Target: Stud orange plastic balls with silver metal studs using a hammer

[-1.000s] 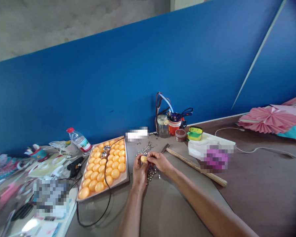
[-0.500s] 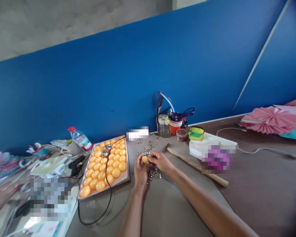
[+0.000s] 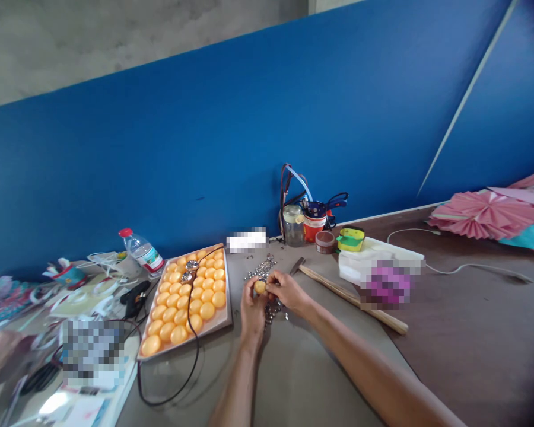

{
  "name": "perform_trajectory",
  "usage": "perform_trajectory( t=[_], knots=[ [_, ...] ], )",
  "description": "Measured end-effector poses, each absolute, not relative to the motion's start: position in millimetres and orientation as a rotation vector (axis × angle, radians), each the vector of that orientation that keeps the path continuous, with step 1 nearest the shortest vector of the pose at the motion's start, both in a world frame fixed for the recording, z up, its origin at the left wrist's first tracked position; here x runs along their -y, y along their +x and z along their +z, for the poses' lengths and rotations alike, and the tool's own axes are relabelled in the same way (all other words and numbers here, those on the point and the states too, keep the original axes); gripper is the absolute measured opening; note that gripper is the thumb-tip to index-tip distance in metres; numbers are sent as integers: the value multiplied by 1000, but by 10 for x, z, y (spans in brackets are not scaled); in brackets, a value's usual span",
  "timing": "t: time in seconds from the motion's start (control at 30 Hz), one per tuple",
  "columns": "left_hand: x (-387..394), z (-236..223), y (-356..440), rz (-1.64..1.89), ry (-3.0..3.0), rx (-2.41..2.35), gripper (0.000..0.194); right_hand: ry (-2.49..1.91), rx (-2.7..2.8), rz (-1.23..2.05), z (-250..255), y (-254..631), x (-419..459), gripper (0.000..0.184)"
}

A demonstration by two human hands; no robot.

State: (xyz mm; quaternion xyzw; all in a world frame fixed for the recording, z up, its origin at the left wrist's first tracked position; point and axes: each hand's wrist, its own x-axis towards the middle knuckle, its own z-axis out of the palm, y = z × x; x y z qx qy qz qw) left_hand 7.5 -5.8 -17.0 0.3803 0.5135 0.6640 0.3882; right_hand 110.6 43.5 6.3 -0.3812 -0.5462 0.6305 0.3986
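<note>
My left hand (image 3: 251,305) is closed around a small round yellow piece (image 3: 260,287), held just above the table. My right hand (image 3: 285,289) pinches at the right edge of that piece; whatever lies between its fingertips is too small or hidden to make out. Under and behind both hands, small shiny metal pieces (image 3: 258,268) are scattered over the grey table mat (image 3: 302,379). To the left lies a shallow tray (image 3: 183,351) with rows of orange balls. Two shiny silver round things (image 3: 189,271) sit among them, and a black cable (image 3: 199,356) runs across.
A hammer (image 3: 353,298) with a wooden handle lies to the right. Behind stand a glass jar (image 3: 293,228), an orange cup (image 3: 314,231) of tools and a yellow-green container (image 3: 351,239). A water bottle (image 3: 143,252) leans at left. Another person's hand (image 3: 0,353) shows at the left edge.
The view has shifted slightly. Both my hands keep nearly the same hold on the yellow piece. The other person's hand at far left has moved a little.
</note>
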Motion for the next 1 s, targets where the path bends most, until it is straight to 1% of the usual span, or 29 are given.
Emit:
perform_trajectory(
  t=[0.13, 0.23, 0.3, 0.4, 0.53, 0.6, 0.83, 1.0],
  knots=[
    [53, -185, 88, 1685, 950, -1300, 47, -972, 1378, 1583, 35, 1095, -440, 10],
    [48, -138, 121, 1698, 795, -1127, 44, -864, 1323, 1676, 37, 1134, -474, 10],
    [48, -83, 139, 1694, 678, -982, 40, -821, 1291, 1678, 37, 1187, -524, 10],
    [50, -21, 133, 1669, 567, -870, 38, -919, 1341, 1494, 9, 1277, -630, 12],
    [37, -27, 72, 1675, 497, -834, 33, -1129, 1588, 1051, -75, 1360, -744, 14],
    [25, -44, 41, 1691, 466, -823, 31, -1186, 1708, 887, -120, 1381, -767, 17],
    [15, -43, 12, 1709, 415, -841, 26, -1333, 2064, 595, -204, 1413, -717, 31],
    [26, -37, 29, 1717, 423, -832, 27, -1405, 2270, 442, -129, 1375, -661, 33]
  ],
)
